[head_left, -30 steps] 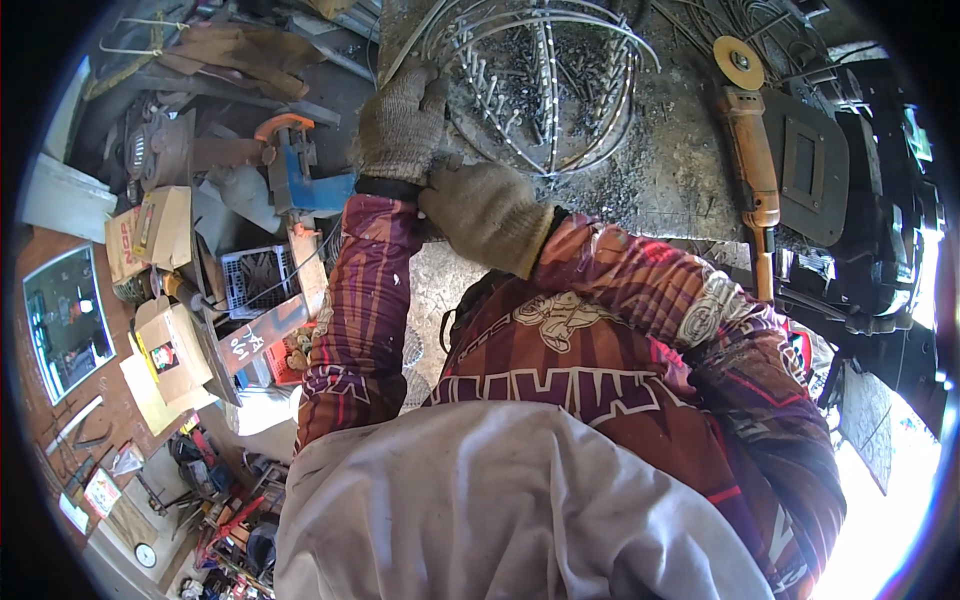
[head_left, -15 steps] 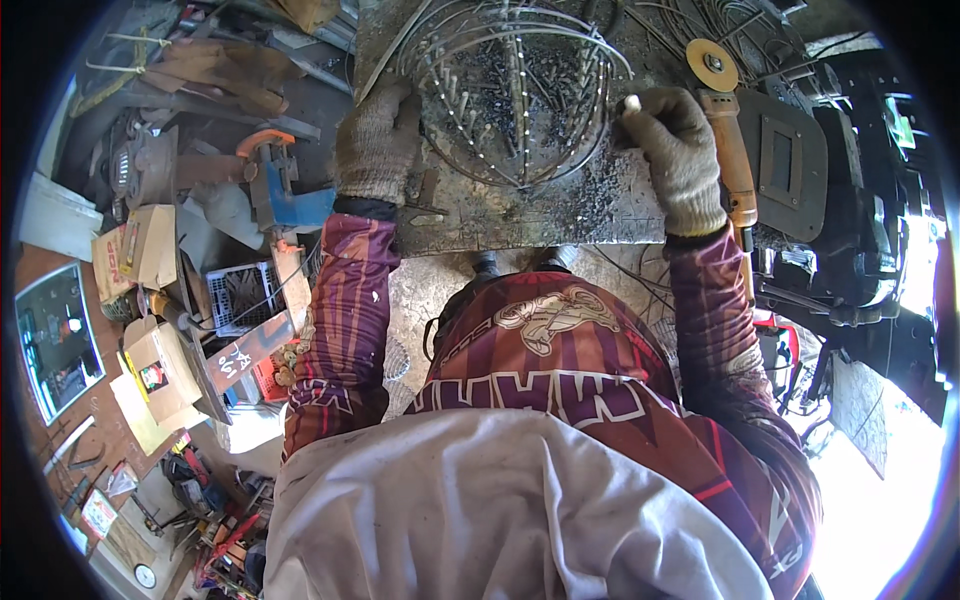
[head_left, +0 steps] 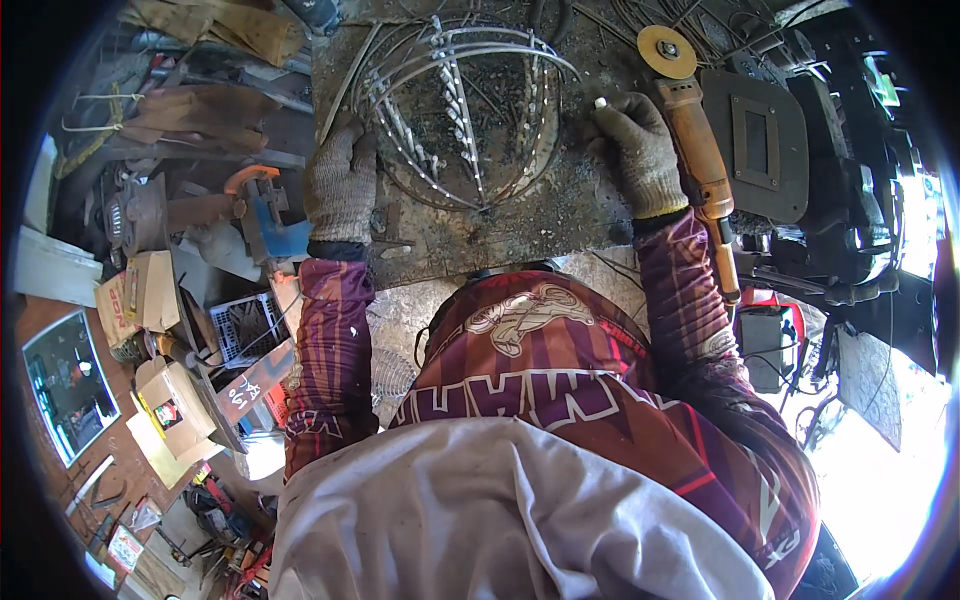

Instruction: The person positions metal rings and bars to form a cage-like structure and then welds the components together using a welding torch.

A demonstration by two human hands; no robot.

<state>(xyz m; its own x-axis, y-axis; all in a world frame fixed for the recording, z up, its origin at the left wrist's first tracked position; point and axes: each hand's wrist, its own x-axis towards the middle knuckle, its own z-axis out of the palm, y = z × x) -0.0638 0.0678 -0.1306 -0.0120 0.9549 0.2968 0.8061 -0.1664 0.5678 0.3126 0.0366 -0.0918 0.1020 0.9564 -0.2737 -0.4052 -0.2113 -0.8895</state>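
A round metal cage [head_left: 470, 190] of bent rods, with rows of short pegs and bright spots along its ribs, stands on the worn workbench [head_left: 440, 252]. My left hand [head_left: 340, 190], in a grey-brown knit glove, rests at the bench's left side beside the cage. Its thumb sits apart from the fingers, and no held thing shows; the fingertips are partly hidden. To the right of the cage, my gloved right hand [head_left: 640, 150] is closed in a pinch around a small white chalk-like stub [head_left: 600, 103], apart from the cage.
An orange angle grinder [head_left: 695, 135] with a tan disc lies right of my right hand, beside a dark welding mask [head_left: 757, 145]. Rods and wire [head_left: 640, 20] crowd the far right. A blue clamp-like tool [head_left: 270, 220] and cardboard boxes [head_left: 155, 290] are at left.
The view has shifted, moving bench and tools leftward in the picture. The cage looks slightly turned or tilted. Both hands keep their places beside it, the white stub still in my right hand.
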